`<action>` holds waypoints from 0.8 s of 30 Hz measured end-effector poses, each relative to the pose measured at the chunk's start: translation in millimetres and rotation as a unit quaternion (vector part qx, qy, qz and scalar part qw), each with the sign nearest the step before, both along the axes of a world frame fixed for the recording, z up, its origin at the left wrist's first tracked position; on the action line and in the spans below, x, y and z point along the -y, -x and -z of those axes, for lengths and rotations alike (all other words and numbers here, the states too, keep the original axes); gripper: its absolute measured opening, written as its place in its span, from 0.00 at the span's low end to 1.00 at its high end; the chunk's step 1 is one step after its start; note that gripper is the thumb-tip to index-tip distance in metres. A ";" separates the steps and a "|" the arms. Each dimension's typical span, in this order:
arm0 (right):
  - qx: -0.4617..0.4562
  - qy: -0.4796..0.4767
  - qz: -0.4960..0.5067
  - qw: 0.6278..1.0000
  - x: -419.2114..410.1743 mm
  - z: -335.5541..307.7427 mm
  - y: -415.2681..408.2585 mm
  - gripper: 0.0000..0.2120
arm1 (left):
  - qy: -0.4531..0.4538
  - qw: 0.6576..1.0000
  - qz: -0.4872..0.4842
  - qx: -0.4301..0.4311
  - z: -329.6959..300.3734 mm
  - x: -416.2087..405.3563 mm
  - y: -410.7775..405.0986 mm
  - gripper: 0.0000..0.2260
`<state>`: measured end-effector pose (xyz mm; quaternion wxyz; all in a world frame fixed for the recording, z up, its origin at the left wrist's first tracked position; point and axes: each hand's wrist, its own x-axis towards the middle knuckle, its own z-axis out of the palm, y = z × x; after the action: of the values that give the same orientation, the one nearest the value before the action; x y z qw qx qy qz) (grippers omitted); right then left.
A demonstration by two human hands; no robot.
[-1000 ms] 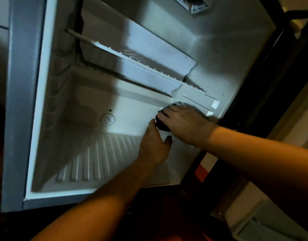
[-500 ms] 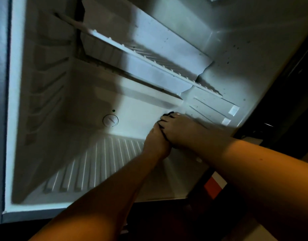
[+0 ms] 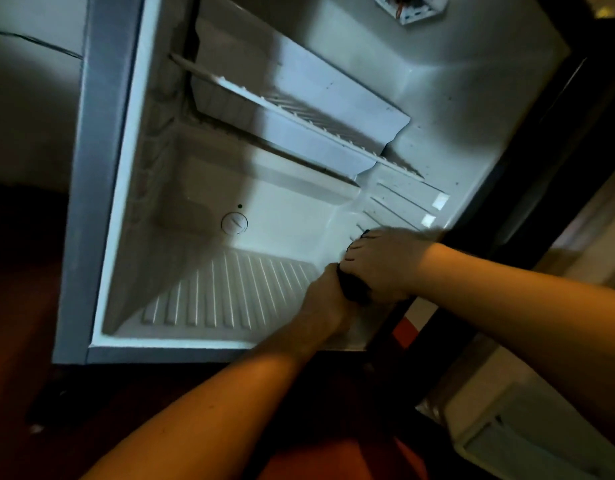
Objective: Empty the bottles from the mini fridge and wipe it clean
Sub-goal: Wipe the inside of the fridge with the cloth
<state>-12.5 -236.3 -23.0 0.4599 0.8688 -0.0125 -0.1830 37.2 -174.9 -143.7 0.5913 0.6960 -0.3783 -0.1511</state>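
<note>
**Both my hands on a dark wad in the fridge's lower right corner**

Head view: I am looking down into the open mini fridge, its white cavity lit and its grey outer frame running down the left side. My left hand reaches in from below, and my right hand comes in from the right, the two meeting at the lower right corner of the cavity, where the ribbed floor meets the right wall. Between them sits a small dark thing, soft-looking like a cloth; it is mostly covered, so I cannot say for certain what it is. My left fingers are curled around its near side. My right fingers bend down over its top, their dark nails pointing toward the back wall, and the palm presses on it. The two hands touch each other along the wad.

Higher up, a white wire shelf slants across the cavity, with a plastic panel behind it. On the back wall, left of my hands, there is a round drain plug with a small dark dot just above it. The right wall carries moulded shelf rails and scattered dark specks. A white unit stands at the lower right, outside the fridge.
</note>
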 end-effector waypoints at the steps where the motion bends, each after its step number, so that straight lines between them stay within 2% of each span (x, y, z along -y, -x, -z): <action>1: -0.003 -0.011 0.021 1.000 -3.8 -1.3 3.6 0.17 | 0.015 1.000 0.003 -0.006 1.0 -5.1 4.9 0.28; 5: 0.007 -0.037 0.043 0.998 -13.8 -6.4 16.9 0.18 | 0.060 0.998 0.016 -0.003 7.6 -12.1 11.6 0.28; 8: 0.061 -0.087 0.038 0.994 -23.6 -19.2 21.6 0.21 | 0.131 0.991 -0.011 -0.028 5.5 -13.4 10.9 0.27; 11: 0.108 0.009 -0.156 0.982 -21.0 -19.8 17.5 0.15 | 0.173 0.974 -0.146 0.006 -5.8 -9.2 6.0 0.22; 12: 0.119 0.034 -0.195 0.973 -18.4 -21.0 16.3 0.14 | 0.181 0.967 -0.180 0.022 -9.0 -4.9 3.4 0.19; 13: 0.110 0.046 -0.190 0.975 -13.9 -22.7 15.4 0.15 | 0.182 0.963 -0.193 0.041 -10.7 0.2 1.2 0.18; 15: 0.074 0.065 -0.116 0.988 -6.0 -22.7 15.4 0.16 | 0.165 0.973 -0.142 0.069 -10.0 11.2 2.0 0.18; 16: 0.063 0.082 -0.069 0.992 -2.6 -22.5 14.3 0.16 | 0.159 0.981 -0.091 0.068 -8.5 16.3 5.4 0.21; 18: 0.080 0.114 -0.051 0.989 -0.6 -26.9 8.7 0.18 | 0.160 0.986 -0.024 0.045 -11.9 21.5 9.0 0.30; 21: 0.118 0.157 -0.036 0.980 3.4 -32.3 -6.8 0.22 | 0.178 0.984 -0.015 0.024 -31.0 32.0 -6.1 0.41; 24: 0.139 0.136 -0.008 0.981 1.4 -35.7 -18.0 0.24 | 0.185 0.982 0.005 0.031 -48.4 37.5 -25.6 0.40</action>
<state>5.5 -237.6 12.7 0.5689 0.8152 -0.0947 -0.0533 62.8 -212.4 -95.3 0.6971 0.5772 -0.4211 -0.0597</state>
